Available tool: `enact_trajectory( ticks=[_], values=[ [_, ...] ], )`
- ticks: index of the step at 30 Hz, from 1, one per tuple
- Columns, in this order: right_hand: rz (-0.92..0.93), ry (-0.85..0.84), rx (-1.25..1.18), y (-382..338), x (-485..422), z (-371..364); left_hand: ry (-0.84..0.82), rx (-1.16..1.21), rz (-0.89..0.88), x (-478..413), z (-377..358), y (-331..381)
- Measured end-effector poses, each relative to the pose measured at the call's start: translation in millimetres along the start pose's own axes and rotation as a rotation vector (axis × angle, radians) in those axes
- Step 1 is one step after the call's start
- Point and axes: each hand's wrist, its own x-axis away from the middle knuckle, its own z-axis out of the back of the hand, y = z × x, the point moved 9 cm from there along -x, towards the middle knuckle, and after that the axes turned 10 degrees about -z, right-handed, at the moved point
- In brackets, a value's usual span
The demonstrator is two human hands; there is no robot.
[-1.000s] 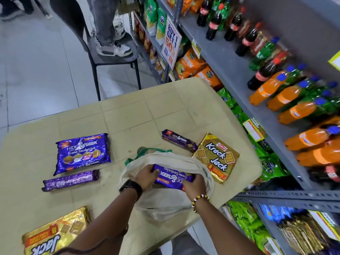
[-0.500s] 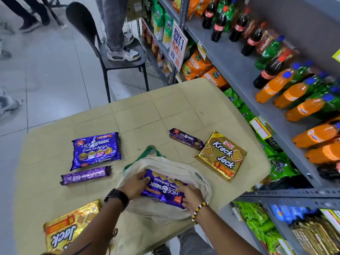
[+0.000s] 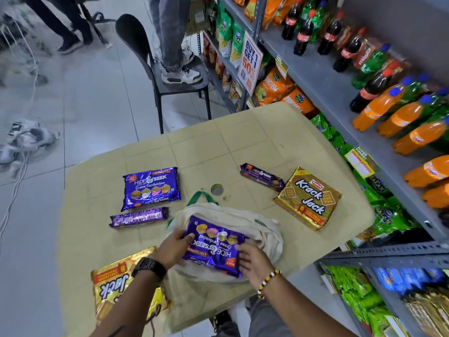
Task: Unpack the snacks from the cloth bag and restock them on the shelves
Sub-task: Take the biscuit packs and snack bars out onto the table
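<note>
A purple Hide & Seek creme sandwiches pack lies on top of the crumpled white cloth bag near the table's front edge. My left hand grips its left end. My right hand rests against its right end with fingers spread. On the beige table lie another Hide & Seek pack, a purple biscuit roll, a second dark roll, a gold Krack Jack pack at right and another Krack Jack pack under my left forearm.
Grey shelves run along the right with cola and orange soda bottles, and green and orange snack bags below. A black chair beyond the table bears a standing person's shoes. Cables and shoes lie on the floor at left.
The Hide & Seek pack has come up out of the cloth bag's mouth and now lies fully exposed on top of it, both hands still at its ends.
</note>
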Motion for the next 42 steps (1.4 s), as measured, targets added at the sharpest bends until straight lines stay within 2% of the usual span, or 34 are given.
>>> enact_trajectory(
  ticks=[4, 11, 19, 26, 32, 36, 42],
  values=[
    [0.053, -0.001, 0.044, -1.5, 15.7, -0.7, 0.048, -0.015, -0.021, 19.8, 13.2, 7.9],
    [0.168, -0.120, 0.155, -12.4, 61.8, -16.6, 0.076, 0.030, -0.045, 65.6, 44.1, 19.2],
    [0.394, -0.096, 0.225, -86.7, 100.6, -21.8, 0.155, 0.157, -0.133, 54.2, 42.5, 76.0],
    [0.516, -0.027, 0.159, -217.7, 74.4, -3.1, 0.130, 0.140, -0.297, -43.5, 5.4, 198.6],
    [0.566, 0.018, 0.115, -335.7, 26.5, 23.9, 0.089, 0.188, -0.319, -156.4, -26.0, 287.2],
    [0.530, 0.069, 0.131, -386.4, -29.0, 50.9, 0.043, 0.222, -0.274, -225.9, -63.9, 305.9],
    [0.391, 0.158, 0.198, -393.0, -105.9, 85.0, 0.040, 0.130, -0.156, -296.8, -104.2, 273.3]
  ],
)
